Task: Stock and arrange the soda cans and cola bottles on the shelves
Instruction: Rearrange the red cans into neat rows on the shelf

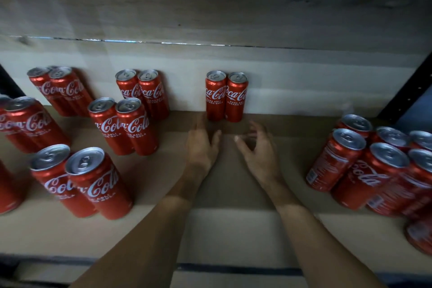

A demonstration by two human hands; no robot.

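Two red cola cans (226, 97) stand side by side against the back wall of the shelf (231, 184). Just in front of them hover my left hand (202, 142) and my right hand (258, 147), both empty with loosely spread fingers, a short gap from the cans. Pairs of red cans stand in rows on the left: a back pair (142, 92), a middle pair (124, 125) and a front pair (81, 181). Several more cans (374, 168) crowd together at the right.
The shelf floor is lined with brown cardboard. Further cans (25, 121) stand at the far left. A dark metal upright (406, 91) bounds the shelf at the right. The wooden board of the shelf above (210, 2) hangs overhead.
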